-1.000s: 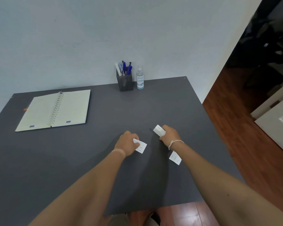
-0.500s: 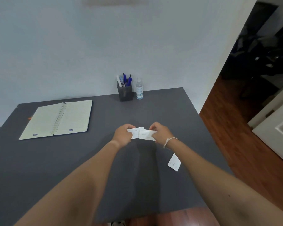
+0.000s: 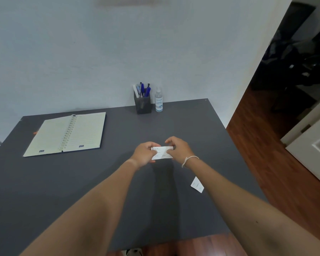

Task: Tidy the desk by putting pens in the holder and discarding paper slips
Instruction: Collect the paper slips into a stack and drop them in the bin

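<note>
Two paper slips [image 3: 162, 153] now sit stacked together, pinched between left hand [image 3: 144, 153] and right hand [image 3: 179, 149]; a third slip [image 3: 197, 184] remains on the desk [image 3: 81, 182], uncollected.

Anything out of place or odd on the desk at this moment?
One paper slip lies loose on the desk near its right edge, beside the right forearm, not yet collected. Otherwise nothing stands out: no spills or damage.
</note>
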A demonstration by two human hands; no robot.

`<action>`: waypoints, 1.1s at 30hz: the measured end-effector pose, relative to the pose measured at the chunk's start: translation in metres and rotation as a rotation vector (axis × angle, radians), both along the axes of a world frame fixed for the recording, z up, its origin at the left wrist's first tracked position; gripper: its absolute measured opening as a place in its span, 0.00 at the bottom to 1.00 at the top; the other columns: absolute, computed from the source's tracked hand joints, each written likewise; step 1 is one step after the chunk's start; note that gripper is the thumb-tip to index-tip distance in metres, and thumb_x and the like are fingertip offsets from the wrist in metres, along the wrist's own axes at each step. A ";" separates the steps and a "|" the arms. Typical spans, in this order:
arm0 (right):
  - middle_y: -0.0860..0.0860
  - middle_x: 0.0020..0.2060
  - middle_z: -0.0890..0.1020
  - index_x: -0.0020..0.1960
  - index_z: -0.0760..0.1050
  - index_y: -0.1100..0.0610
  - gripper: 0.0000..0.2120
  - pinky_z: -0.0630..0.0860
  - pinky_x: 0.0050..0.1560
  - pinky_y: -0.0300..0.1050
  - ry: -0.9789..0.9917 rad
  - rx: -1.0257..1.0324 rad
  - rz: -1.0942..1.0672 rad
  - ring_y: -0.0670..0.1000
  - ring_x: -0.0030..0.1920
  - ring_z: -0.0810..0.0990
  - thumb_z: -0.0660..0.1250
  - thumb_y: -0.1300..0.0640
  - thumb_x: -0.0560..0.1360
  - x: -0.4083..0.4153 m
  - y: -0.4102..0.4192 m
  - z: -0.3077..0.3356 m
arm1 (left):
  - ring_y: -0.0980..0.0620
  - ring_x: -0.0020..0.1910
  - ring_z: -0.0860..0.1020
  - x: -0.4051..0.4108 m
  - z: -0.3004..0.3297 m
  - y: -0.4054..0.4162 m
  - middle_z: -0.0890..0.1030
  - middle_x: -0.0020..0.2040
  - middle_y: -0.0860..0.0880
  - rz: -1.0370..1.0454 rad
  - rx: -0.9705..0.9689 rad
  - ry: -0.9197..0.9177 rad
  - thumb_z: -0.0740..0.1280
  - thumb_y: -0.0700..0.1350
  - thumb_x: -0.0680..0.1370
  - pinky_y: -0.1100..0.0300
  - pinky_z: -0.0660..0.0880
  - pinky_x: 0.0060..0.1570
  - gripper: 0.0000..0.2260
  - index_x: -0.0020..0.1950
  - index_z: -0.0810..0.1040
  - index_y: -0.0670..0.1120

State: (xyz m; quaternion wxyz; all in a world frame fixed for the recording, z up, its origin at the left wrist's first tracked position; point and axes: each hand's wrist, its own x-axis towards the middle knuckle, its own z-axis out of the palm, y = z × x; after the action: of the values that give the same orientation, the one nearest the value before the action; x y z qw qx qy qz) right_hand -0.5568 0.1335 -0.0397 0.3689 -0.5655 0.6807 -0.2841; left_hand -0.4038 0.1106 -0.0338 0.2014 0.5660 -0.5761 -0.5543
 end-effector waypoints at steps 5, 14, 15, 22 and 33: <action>0.52 0.47 0.76 0.58 0.75 0.59 0.16 0.70 0.50 0.39 0.055 0.028 -0.024 0.51 0.48 0.74 0.65 0.66 0.71 -0.020 0.011 -0.007 | 0.48 0.51 0.77 -0.008 -0.006 0.001 0.78 0.53 0.45 -0.030 0.000 -0.013 0.59 0.34 0.76 0.61 0.78 0.45 0.12 0.51 0.77 0.46; 0.57 0.62 0.72 0.63 0.72 0.56 0.21 0.71 0.64 0.48 0.383 0.309 0.020 0.58 0.63 0.72 0.69 0.57 0.71 -0.080 0.050 -0.022 | 0.48 0.50 0.76 -0.039 -0.020 0.010 0.77 0.53 0.45 -0.103 0.006 -0.053 0.59 0.34 0.76 0.63 0.78 0.40 0.13 0.55 0.78 0.44; 0.57 0.62 0.72 0.64 0.72 0.55 0.22 0.71 0.63 0.48 0.400 0.332 0.020 0.59 0.64 0.72 0.70 0.55 0.71 -0.084 0.055 -0.024 | 0.48 0.50 0.76 -0.043 -0.021 0.011 0.77 0.53 0.45 -0.112 0.008 -0.056 0.59 0.34 0.76 0.64 0.77 0.40 0.13 0.55 0.78 0.44; 0.55 0.64 0.67 0.69 0.65 0.55 0.34 0.68 0.66 0.49 0.505 0.378 0.052 0.58 0.67 0.65 0.74 0.49 0.67 -0.086 0.075 -0.034 | 0.49 0.50 0.75 -0.059 -0.029 0.020 0.76 0.52 0.44 -0.142 0.020 -0.068 0.59 0.34 0.76 0.64 0.77 0.38 0.13 0.56 0.78 0.44; 0.56 0.62 0.71 0.63 0.69 0.56 0.22 0.72 0.59 0.48 0.481 0.392 0.021 0.57 0.63 0.70 0.68 0.63 0.71 -0.078 0.062 -0.044 | 0.49 0.50 0.75 -0.052 -0.030 0.020 0.76 0.52 0.44 -0.095 0.027 -0.078 0.58 0.33 0.76 0.64 0.77 0.39 0.14 0.57 0.77 0.42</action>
State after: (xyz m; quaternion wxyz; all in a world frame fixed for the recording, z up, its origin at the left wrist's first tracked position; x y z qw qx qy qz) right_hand -0.6346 0.1954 -0.0836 0.3021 -0.5416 0.7845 -0.0013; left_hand -0.4555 0.1301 -0.0642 0.1446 0.5617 -0.6022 -0.5485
